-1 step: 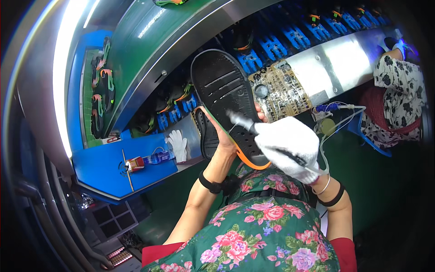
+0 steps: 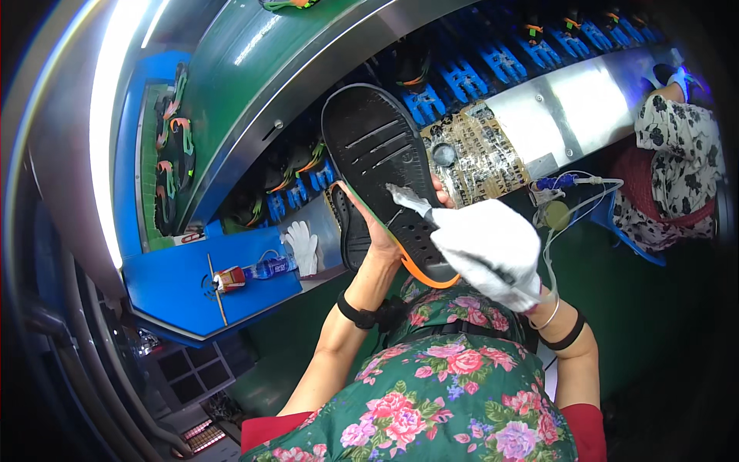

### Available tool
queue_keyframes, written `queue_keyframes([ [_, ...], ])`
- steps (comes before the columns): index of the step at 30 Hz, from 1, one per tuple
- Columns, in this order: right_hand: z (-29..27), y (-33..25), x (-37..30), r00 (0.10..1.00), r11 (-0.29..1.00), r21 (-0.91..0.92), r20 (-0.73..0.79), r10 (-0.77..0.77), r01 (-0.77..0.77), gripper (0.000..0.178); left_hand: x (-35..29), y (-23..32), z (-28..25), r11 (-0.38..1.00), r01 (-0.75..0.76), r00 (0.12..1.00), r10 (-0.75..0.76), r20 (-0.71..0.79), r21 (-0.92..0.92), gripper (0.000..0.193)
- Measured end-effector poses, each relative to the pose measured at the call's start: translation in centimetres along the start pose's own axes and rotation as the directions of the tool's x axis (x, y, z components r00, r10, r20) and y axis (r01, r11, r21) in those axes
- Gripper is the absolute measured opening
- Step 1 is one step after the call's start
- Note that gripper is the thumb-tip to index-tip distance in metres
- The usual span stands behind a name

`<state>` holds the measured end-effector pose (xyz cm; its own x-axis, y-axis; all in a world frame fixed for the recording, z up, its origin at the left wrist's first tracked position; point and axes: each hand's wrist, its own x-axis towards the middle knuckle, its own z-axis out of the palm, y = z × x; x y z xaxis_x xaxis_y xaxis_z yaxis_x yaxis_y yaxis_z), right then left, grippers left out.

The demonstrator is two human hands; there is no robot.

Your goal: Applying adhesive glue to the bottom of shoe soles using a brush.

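Observation:
A black shoe sole (image 2: 381, 146) with an orange edge at its near end is held tilted in front of me. My left hand (image 2: 377, 225), bare, grips it from below and its left side, with fingertips showing at the right side. My right hand (image 2: 489, 250), in a white knitted glove, is closed around a brush (image 2: 412, 202). The brush's grey, wet-looking tip touches the sole's inner face near its middle. Most of the brush's handle is hidden in the glove. Beside my left hand, a second black sole (image 2: 356, 239) lies on the metal ledge.
A thin clear tube (image 2: 548, 254) runs from a blue fitting (image 2: 556, 182) to my right wrist. Blue racks (image 2: 466, 81) line the far side. On the left blue table (image 2: 181, 285) lie a white glove (image 2: 301, 246) and a bottle (image 2: 269, 266). Another person (image 2: 677, 146) sits at right.
The brush tip has shifted slightly over the sole and is no longer blurred. The sole has moved a touch to the left; my right hand has moved slightly left too.

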<state>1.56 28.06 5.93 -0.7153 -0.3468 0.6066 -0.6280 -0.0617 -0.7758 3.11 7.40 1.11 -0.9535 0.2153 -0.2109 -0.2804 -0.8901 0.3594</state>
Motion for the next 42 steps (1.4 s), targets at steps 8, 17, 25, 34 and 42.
queue_keyframes([
  [8,0.7,-0.1,0.0,1.000,0.995,0.094,-0.008,0.012,-0.011,0.030,0.4,0.9,-0.6,0.999,-0.018,0.998,0.016,0.054,0.042,0.123],
  [17,0.6,-0.4,0.4,0.998,0.991,0.120,0.035,0.060,-0.063,0.030,1.2,1.3,0.5,0.985,-0.140,0.983,0.125,0.138,0.102,0.109],
  [25,0.9,-0.3,0.1,0.997,0.994,0.097,0.051,0.053,-0.058,0.031,1.6,2.4,0.4,0.971,-0.181,0.981,0.166,0.101,0.159,0.118],
  [34,1.1,-0.6,0.1,0.995,0.989,0.113,0.055,0.089,-0.095,0.028,2.0,3.2,-0.1,0.969,-0.222,0.970,0.208,0.127,0.108,0.120],
  [42,0.8,-0.1,-0.4,0.998,0.998,0.049,0.043,0.044,-0.046,0.029,2.7,3.3,0.7,0.943,-0.315,0.941,0.296,0.163,0.106,0.113],
])
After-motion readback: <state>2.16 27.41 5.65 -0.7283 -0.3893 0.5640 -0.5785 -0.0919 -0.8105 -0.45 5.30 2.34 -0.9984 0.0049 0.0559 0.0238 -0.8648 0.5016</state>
